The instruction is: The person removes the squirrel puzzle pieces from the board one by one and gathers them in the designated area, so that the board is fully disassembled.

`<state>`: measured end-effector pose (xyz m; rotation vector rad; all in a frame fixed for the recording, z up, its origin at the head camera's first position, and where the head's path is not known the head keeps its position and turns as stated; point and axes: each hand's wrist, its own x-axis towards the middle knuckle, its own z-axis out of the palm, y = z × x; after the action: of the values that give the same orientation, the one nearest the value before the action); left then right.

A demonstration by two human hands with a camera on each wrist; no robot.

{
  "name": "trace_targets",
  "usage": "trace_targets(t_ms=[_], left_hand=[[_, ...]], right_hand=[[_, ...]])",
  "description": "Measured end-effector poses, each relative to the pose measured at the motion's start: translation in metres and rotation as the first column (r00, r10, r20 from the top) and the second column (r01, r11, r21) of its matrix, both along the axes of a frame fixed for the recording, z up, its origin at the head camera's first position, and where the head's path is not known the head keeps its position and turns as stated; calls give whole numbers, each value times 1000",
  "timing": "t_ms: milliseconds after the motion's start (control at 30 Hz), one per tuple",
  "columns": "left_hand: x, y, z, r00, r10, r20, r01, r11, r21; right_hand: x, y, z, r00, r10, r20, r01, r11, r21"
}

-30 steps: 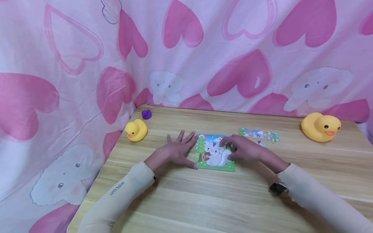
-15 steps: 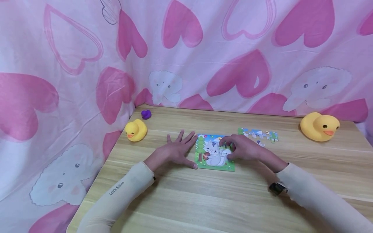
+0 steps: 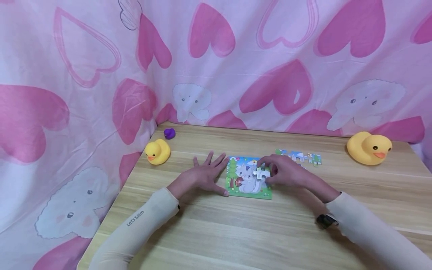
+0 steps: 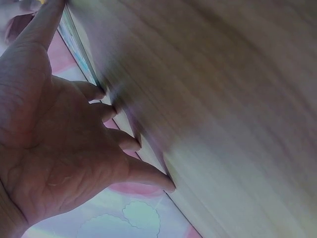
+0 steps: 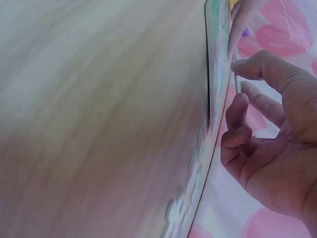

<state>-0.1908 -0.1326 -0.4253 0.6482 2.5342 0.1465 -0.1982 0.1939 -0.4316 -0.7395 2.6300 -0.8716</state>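
A squirrel jigsaw puzzle (image 3: 248, 183) lies in a flat square board at mid-table. My left hand (image 3: 207, 175) is spread beside it, thumb at the lower left corner and fingertips along the left edge; the left wrist view shows these fingers (image 4: 148, 176) straight and touching the wood. Over the puzzle's right part my right hand (image 3: 287, 171) pinches a pale puzzle piece (image 3: 262, 173) between thumb and fingers. Seen edge-on in the right wrist view, the piece (image 5: 237, 82) is raised above the board. Part of the puzzle's right side is hidden behind the piece and the right hand.
Several loose puzzle pieces (image 3: 298, 156) lie in a row behind the right hand, partly covered by it. A large yellow duck (image 3: 368, 148) sits at the back right. At the left edge stand a smaller yellow duck (image 3: 158, 152) and a purple duck (image 3: 170, 133). A patterned curtain (image 3: 216, 75) encloses the back and left.
My right hand has come up slightly and to the right, and the pale puzzle piece now shows lifted and tilted in its fingers. The left hand has stayed in place.
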Motion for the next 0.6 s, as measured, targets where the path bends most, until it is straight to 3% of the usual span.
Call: trace_targets(t_ms=[167, 600], left_hand=[[0, 0, -1, 1000, 6, 0, -6, 1000, 2], [1, 0, -1, 1000, 0, -8, 0, 1000, -2]], right_hand=[[2, 15, 4, 1000, 5, -25, -6, 999, -50], [14, 66, 12, 995, -73, -60, 68, 994, -89]])
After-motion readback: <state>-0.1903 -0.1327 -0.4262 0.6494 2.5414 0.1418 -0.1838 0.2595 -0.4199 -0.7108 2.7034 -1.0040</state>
